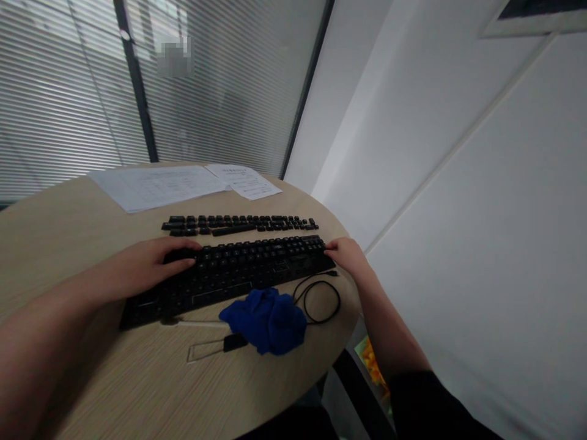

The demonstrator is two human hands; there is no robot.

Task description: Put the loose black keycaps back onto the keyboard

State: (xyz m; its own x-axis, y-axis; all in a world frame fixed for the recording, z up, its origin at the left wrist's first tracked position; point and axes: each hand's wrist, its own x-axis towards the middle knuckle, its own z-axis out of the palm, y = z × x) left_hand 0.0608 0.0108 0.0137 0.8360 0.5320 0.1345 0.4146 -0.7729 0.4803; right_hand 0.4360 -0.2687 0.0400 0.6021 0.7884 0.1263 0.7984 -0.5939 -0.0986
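A black keyboard (238, 269) lies slanted on the table before me. Its far rows carry keycaps, while the rows nearer me look bare of them. My left hand (151, 263) holds its far left part, thumb and fingers on either side of the edge. At the right end, my right hand (346, 252) pinches the keyboard's edge between thumb and fingers. Beyond it, loose black keycaps (243, 224) are laid out in rows. On the near side are a crumpled blue cloth (270, 321), a wire-loop keycap puller (235, 342) partly beneath it, and a thin pale stick (202, 324) with a dark end.
A coiled black cable (339, 299) lies right of the cloth. Printed papers (169, 186) rest at the far side of the round wooden table (137, 379). A white wall (458, 214) stands close on the right, and glass with blinds (220, 79) is behind.
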